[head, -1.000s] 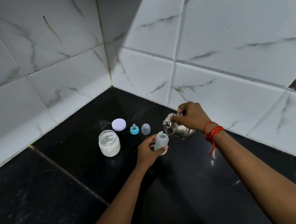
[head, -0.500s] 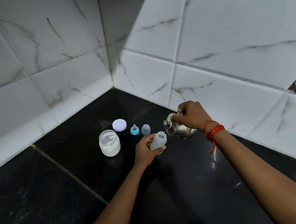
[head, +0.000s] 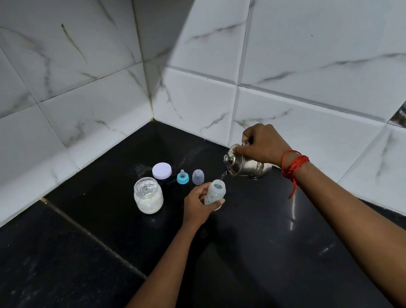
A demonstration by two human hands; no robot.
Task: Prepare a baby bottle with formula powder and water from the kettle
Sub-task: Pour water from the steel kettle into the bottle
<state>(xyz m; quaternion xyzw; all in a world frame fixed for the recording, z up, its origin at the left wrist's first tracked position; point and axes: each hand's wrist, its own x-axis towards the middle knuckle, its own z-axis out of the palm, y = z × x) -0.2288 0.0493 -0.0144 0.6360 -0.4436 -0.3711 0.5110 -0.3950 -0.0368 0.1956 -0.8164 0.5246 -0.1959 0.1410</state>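
on the black worktop (head: 60, 281), at about ten o'clock from our left hand, we see an open glass jar (head: 148, 195) holding white formula powder. its pale lilac lid (head: 161, 170) lies flat just behind it, at one o'clock from the jar. to the right of the lid stand a teal-ringed teat (head: 182, 177) and a clear dome cap (head: 198, 177), side by side and apart, both at about twelve o'clock from our left hand.

our left hand (head: 197, 205) has its fingers wrapped tight round the baby bottle (head: 214, 191), which is open at the top and tilted with its mouth toward two o'clock. our right hand (head: 262, 147), with a red thread (head: 294, 166) round the wrist, has its fingers closed on the top handle of the steel kettle (head: 241, 162), tipped toward eight o'clock. a thin stream of water (head: 223, 175) runs from its spout toward the bottle's mouth. nothing stands between spout and bottle. white marbled wall tiles (head: 310, 42) close the corner behind.
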